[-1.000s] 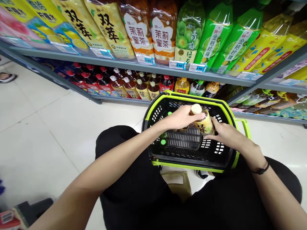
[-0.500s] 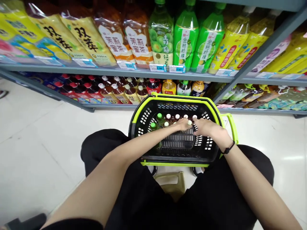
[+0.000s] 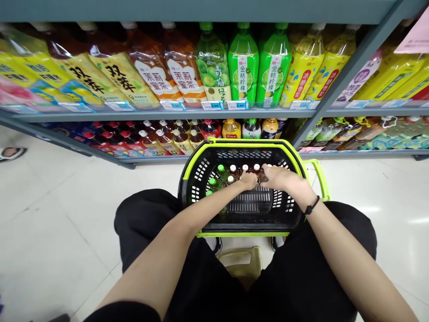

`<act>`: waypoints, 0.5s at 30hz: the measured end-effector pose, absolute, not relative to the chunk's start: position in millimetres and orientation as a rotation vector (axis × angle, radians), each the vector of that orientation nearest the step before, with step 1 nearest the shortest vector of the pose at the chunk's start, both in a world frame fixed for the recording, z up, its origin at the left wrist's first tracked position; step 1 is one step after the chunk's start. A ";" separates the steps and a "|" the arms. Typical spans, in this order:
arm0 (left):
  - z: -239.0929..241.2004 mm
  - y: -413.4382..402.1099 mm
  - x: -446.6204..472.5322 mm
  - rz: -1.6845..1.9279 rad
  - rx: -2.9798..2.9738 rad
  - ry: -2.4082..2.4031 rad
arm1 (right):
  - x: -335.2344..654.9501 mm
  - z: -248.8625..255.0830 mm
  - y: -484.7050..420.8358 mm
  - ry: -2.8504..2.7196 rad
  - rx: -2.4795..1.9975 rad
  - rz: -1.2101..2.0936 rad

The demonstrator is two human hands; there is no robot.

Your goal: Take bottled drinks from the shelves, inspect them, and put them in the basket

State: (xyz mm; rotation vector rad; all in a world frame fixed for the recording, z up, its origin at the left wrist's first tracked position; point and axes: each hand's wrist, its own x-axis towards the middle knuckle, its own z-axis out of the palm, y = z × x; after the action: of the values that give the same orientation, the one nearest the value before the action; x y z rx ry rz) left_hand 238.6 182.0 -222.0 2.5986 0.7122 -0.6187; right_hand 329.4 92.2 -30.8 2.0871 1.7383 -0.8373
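A bottle (image 3: 264,177), seemingly upright, stands mid-frame in the basket (image 3: 234,227) — between left hand (image 3: 248,180) and right hand (image 3: 276,178), nearer the right; whether either clamps it — cannot tell.

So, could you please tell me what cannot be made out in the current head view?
All in the head view:
- Count of white-capped bottles: the left hand and right hand cover some.
- Left hand's grip: hidden by the hand's own back.
- Labels of the green-capped bottles in the shopping basket: too small.
- Beige stool: mostly hidden by black trousers.
- Pink sign: cut off by the right edge.
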 end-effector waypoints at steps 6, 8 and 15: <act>-220.5 174.9 234.5 -0.561 2.653 0.768 | 327.0 -40.3 92.3 1.709 2.080 -0.869; -212.1 171.1 232.2 -0.533 2.661 0.775 | 326.6 -42.6 92.5 1.716 2.069 -0.869; -129.5 190.3 221.5 -0.322 2.668 0.840 | 307.7 -41.6 80.5 1.769 2.057 -0.820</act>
State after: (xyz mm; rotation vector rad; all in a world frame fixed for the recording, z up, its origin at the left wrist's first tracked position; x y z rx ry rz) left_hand 221.5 190.3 -129.5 2.6676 0.8399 -0.3224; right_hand 307.7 80.5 -41.6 2.0567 1.7685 -0.8203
